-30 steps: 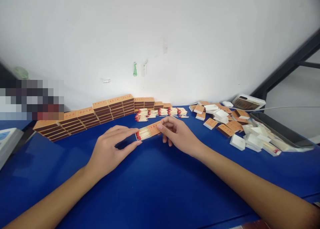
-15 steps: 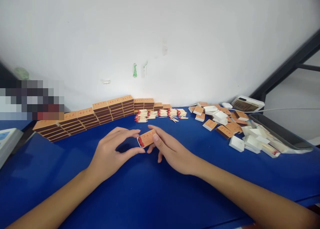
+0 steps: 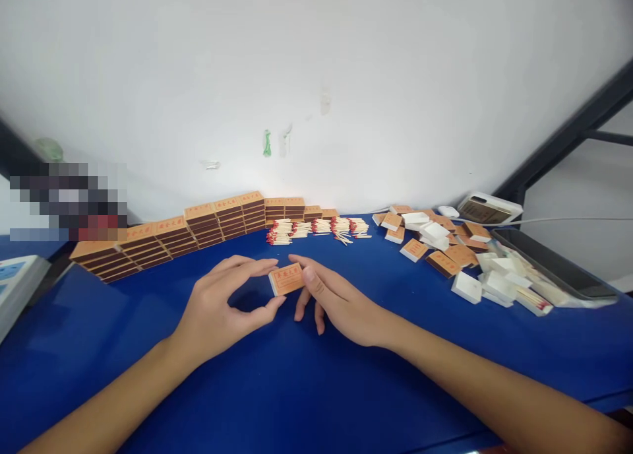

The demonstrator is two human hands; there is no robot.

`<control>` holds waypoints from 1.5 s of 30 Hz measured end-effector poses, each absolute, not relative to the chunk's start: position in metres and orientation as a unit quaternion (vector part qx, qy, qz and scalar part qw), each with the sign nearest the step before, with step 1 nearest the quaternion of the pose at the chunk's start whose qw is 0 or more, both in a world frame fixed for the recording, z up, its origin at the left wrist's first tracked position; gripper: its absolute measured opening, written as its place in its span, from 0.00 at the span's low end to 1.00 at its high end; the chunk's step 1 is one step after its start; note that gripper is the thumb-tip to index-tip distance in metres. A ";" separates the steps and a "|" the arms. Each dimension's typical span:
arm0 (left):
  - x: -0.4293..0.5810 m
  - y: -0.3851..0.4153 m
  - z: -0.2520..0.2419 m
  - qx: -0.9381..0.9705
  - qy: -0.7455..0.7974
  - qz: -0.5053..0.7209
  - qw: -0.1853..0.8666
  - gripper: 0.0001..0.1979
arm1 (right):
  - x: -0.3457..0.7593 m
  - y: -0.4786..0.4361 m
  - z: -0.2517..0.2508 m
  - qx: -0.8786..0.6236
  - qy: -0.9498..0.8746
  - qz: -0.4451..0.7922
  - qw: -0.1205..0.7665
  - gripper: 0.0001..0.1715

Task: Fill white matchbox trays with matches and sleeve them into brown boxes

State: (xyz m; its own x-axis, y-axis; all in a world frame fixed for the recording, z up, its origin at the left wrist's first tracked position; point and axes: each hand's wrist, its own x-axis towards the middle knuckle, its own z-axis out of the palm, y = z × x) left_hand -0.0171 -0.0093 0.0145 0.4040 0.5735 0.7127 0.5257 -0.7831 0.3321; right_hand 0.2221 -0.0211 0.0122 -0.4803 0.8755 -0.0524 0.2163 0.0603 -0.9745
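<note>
A small orange matchbox [image 3: 287, 280] with red print is held over the blue table between my hands. Its sleeve covers almost the whole tray, and only a thin white edge shows at the left end. My right hand [image 3: 349, 302] grips the right end, thumb on top. At the left end, the thumb and forefinger of my left hand [image 3: 212, 305] close on the box's two long sides. Behind the box lie several piles of red-tipped matches [image 3: 281, 231] in a row.
Stacked matchboxes [image 3: 200, 223] line the wall on the left. To the right lie a heap of loose sleeves [image 3: 414, 249] and white trays [image 3: 466, 287], one tray with matches [image 3: 533, 300]. A dark phone-like slab [image 3: 558, 266] and a white power bank-like object [image 3: 489, 208] are beyond.
The tray has gone into the sleeve, so the red match heads at the left end no longer show. Both hands stay in nearly the same place.
</note>
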 end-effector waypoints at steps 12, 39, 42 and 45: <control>-0.142 0.036 0.097 0.671 0.618 0.395 -0.105 0.21 | 0.251 0.011 0.017 -0.465 -0.752 0.304 0.356 0.35; -0.161 0.055 0.071 0.724 0.593 0.314 -0.162 0.37 | 0.266 0.030 0.020 -0.486 -0.802 0.161 0.307 0.27; -0.162 0.058 0.067 0.731 0.583 0.309 -0.174 0.34 | 0.270 0.034 0.021 -0.485 -0.808 0.140 0.305 0.28; -0.162 0.059 0.067 0.741 0.557 0.309 -0.213 0.35 | 0.283 0.043 0.025 -0.509 -0.800 0.095 0.304 0.28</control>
State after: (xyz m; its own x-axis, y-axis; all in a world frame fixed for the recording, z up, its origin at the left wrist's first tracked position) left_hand -0.1616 0.0594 0.0671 0.1898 0.6937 0.6948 0.9567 -0.2897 0.0278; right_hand 0.2833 0.0430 0.0254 -0.2973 0.8720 0.3890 0.7559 0.4638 -0.4620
